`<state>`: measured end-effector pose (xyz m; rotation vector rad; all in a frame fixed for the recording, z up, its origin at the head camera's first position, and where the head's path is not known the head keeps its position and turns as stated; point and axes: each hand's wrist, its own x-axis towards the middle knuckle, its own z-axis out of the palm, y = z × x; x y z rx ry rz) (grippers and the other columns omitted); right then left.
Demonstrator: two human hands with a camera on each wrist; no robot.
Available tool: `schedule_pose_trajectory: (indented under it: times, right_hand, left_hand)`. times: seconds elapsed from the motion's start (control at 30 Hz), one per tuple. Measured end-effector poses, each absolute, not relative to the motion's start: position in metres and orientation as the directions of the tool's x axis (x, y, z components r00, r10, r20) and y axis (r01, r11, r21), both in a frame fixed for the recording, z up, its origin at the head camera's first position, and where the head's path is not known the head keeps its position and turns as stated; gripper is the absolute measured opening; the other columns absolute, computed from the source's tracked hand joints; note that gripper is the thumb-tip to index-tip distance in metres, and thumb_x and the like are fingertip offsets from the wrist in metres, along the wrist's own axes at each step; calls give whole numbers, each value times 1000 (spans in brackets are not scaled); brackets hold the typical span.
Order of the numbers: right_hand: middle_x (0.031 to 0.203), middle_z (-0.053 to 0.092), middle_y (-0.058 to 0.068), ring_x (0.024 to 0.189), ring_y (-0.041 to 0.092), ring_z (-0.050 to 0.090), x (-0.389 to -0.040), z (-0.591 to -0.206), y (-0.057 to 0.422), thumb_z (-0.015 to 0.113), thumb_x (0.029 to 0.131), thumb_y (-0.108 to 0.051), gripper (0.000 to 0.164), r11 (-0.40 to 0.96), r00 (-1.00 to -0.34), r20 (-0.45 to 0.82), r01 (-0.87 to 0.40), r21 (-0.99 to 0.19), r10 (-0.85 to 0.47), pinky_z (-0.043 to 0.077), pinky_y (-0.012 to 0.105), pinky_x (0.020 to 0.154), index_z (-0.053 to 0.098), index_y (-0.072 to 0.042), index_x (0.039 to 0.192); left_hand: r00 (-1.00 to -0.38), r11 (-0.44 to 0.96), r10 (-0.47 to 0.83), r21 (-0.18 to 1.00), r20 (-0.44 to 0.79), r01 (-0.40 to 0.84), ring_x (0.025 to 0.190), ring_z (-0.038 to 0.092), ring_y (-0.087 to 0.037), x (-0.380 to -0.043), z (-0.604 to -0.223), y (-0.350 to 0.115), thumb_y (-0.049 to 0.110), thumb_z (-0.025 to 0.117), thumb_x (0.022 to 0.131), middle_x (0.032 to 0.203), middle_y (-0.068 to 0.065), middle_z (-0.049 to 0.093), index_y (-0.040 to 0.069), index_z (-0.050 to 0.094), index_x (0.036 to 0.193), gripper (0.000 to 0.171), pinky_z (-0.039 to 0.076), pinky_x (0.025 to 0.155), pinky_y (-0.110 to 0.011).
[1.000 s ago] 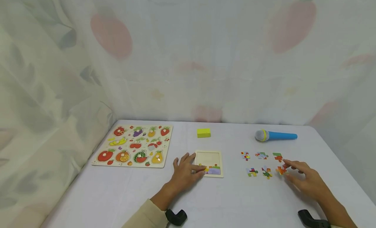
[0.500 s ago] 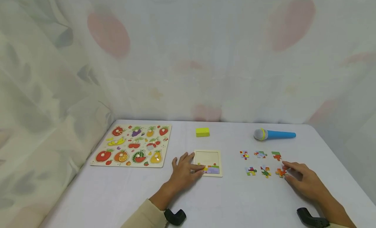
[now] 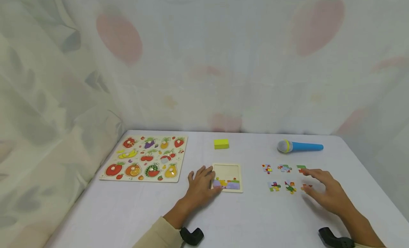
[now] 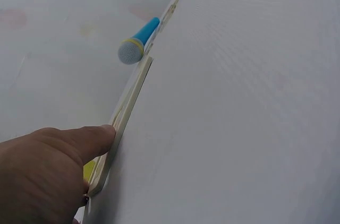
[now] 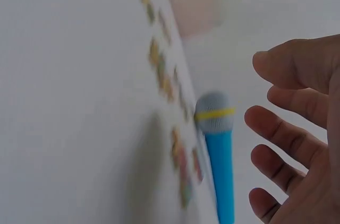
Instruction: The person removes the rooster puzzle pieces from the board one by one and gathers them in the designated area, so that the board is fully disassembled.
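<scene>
In the head view my left hand [image 3: 199, 187] rests at the near left corner of a small wooden puzzle tray [image 3: 241, 177]. The thumb lies on its near edge, the other fingers along its left side. Joined jigsaw pieces [image 3: 231, 184] fill the tray's near part; its far part shows bare wood. My right hand [image 3: 330, 193] hovers at the right, fingers spread and nothing between them, partly covering an orange jigsaw piece [image 3: 306, 186] and a green-and-red jigsaw piece [image 3: 301, 167]. In the right wrist view the right hand [image 5: 303, 118] appears raised off the table.
More loose jigsaw pieces, such as a green-and-red one [image 3: 290, 187], lie in two rows right of the tray. A blue toy microphone [image 3: 300, 146] lies behind them. A yellow-green block [image 3: 221, 144] stands behind the tray, and a fruit puzzle board [image 3: 145, 159] lies at the left.
My right hand has risen from beside the orange piece and shifted slightly left over it. A left finger has lifted off the pieces in the tray, uncovering the left one.
</scene>
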<state>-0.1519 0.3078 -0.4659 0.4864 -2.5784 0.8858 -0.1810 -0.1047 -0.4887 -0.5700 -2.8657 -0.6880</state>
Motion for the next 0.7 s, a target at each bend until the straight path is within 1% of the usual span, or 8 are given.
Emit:
schedule_pose_trajectory:
  times: [0.07,0.17,0.23,0.3,0.33,0.43,0.53,0.7]
  right_hand:
    - [114,63,5,108,8,42,-154,-458,295,81,75,-5,54,715,-847,482,-480,-508,-226,35,29,82,63,-8,126]
    - [115,62,2,107,8,44,-158,-445,273,81,73,-2,56,680,-812,518,-541,-495,-269,37,23,80,63,-9,126]
    - [116,62,3,107,9,44,-162,-437,258,81,73,-1,58,643,-792,531,-580,-499,-301,39,23,79,62,-9,128]
    - [118,61,2,108,11,45,-166,-432,244,80,74,-1,58,610,-777,537,-608,-508,-328,41,26,78,62,-9,129]
    - [119,60,2,109,13,45,-168,-429,236,79,75,-1,58,595,-771,539,-619,-512,-338,39,28,83,61,-9,129]
    - [119,59,0,113,15,45,-175,-426,216,78,77,-3,56,563,-765,534,-634,-529,-360,42,33,84,61,-9,130]
    - [118,59,-2,112,18,47,-181,-423,194,77,80,-5,52,541,-755,528,-652,-532,-389,44,39,84,61,-7,129]
    - [119,59,-1,111,18,48,-191,-424,161,74,84,-13,48,530,-779,461,-627,-570,-425,45,47,86,60,-10,131]
  left_hand:
    - [-920,824,327,411,217,390,133,35,-35,-181,-489,-104,43,70,85,141,-10,49,6,63,126,56,17,98,-68]
    - [-919,823,327,412,218,391,133,36,-35,-181,-488,-104,42,70,84,141,-10,49,5,63,126,56,17,98,-68]
    - [-921,824,326,412,215,388,133,36,-35,-181,-488,-104,42,70,84,141,-10,49,5,63,126,56,17,98,-68]
    - [-922,826,325,411,211,386,133,36,-34,-181,-489,-104,43,70,84,141,-10,49,5,63,126,57,17,98,-68]
    - [-923,826,324,412,208,384,133,36,-34,-180,-489,-104,43,70,84,141,-9,49,6,63,126,57,16,98,-68]
    - [-923,826,324,413,208,383,133,35,-34,-181,-490,-104,43,70,84,141,-9,49,7,63,126,57,16,98,-68]
    - [-922,824,325,415,213,386,133,35,-33,-181,-491,-104,44,70,84,142,-9,48,7,63,127,57,16,99,-67]
    - [-925,826,324,418,200,379,134,34,-33,-181,-489,-105,44,71,84,143,-9,47,6,61,129,60,15,100,-67]
